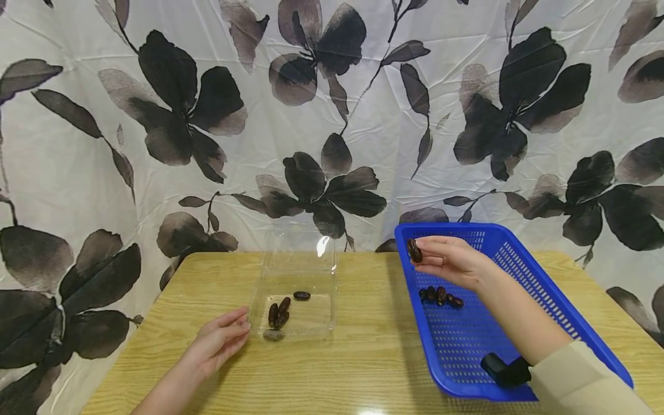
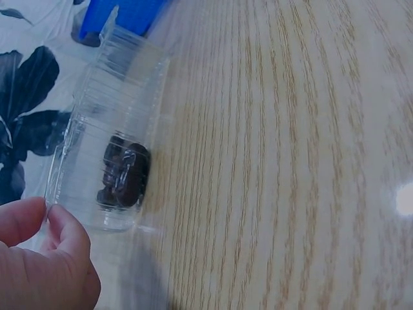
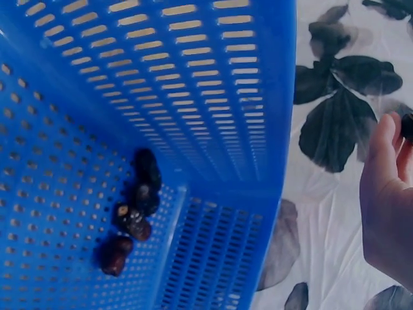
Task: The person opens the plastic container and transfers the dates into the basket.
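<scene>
My right hand (image 1: 453,262) pinches a dark brown date (image 1: 414,251) between thumb and fingers, above the left side of a blue plastic basket (image 1: 430,357). Several more dates (image 1: 441,296) lie together on the basket floor, near one wall in the right wrist view. My left hand (image 1: 220,340) pinches the left edge of a clear plastic clamshell box (image 1: 316,314) between thumb and finger, as the left wrist view shows. The box's lid (image 1: 298,253) stands raised at the back. Inside lie several dates (image 1: 284,305), mostly toward the left; one is apart at the back.
Box and basket stand on a light wood-grain table (image 1: 368,334), basket at the right. Behind the table hangs a white cloth (image 1: 394,144) with dark flowers. A black object (image 1: 503,369) shows beside the right sleeve, against the basket's near end.
</scene>
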Tool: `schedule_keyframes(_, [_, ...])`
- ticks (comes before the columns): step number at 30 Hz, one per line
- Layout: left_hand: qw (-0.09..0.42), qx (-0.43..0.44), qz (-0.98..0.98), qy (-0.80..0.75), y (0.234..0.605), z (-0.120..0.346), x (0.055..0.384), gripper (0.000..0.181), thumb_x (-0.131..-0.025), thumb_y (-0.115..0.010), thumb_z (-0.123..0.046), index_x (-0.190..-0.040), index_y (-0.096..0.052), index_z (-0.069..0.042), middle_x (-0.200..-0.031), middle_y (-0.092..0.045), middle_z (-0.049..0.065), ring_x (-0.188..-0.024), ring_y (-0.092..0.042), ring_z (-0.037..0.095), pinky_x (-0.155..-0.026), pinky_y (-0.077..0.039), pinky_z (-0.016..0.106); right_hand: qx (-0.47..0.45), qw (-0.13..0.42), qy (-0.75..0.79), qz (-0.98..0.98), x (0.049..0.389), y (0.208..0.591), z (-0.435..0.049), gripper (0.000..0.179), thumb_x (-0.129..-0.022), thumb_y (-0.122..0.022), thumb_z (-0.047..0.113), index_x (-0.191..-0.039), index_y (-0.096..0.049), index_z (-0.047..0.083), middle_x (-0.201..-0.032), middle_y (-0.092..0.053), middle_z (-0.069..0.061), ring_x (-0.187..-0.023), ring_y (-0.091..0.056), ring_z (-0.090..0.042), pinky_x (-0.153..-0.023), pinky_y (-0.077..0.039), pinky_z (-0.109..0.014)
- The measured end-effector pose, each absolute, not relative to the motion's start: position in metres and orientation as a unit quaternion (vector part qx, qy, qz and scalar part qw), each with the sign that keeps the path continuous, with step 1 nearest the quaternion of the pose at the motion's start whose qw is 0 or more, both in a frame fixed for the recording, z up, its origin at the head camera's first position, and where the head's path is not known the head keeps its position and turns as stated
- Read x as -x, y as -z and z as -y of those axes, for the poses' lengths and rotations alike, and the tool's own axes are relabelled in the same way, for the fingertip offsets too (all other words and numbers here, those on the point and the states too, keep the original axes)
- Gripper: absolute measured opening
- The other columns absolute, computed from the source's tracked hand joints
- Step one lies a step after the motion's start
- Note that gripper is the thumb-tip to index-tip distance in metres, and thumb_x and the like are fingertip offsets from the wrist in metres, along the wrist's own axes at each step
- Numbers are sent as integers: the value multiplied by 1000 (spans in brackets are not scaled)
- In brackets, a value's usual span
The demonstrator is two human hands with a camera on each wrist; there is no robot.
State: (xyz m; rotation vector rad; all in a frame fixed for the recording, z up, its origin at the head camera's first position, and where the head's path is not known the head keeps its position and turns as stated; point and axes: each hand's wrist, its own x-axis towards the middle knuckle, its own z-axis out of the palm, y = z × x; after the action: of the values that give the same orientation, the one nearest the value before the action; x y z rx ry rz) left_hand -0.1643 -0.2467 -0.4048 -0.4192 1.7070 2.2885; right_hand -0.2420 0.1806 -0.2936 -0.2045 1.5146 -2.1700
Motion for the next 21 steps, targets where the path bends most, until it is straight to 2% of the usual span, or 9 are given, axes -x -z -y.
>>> schedule_keyframes(14, [126,143,-588,-786,408,247,163,75,-87,-62,1,-146,-15,5,-104,-53,-2,-91,-57,8,-83,-49,22,44,221,805,-549,254,309,-215,18,-93,-55,5,-83,-69,9,-86,-68,-6,-83,-65,-17,-76,-53,-29])
schedule_keyframes(21, [130,142,-589,-785,405,246,164,71,-90,-58,2,-146,-16,4,-101,-51,-2,-90,-56,8,-82,-49,22,17,205,798,-567,262,326,-231,20,-93,-56,5,-80,-69,11,-81,-68,-4,-78,-66,-15,-73,-54,-28])
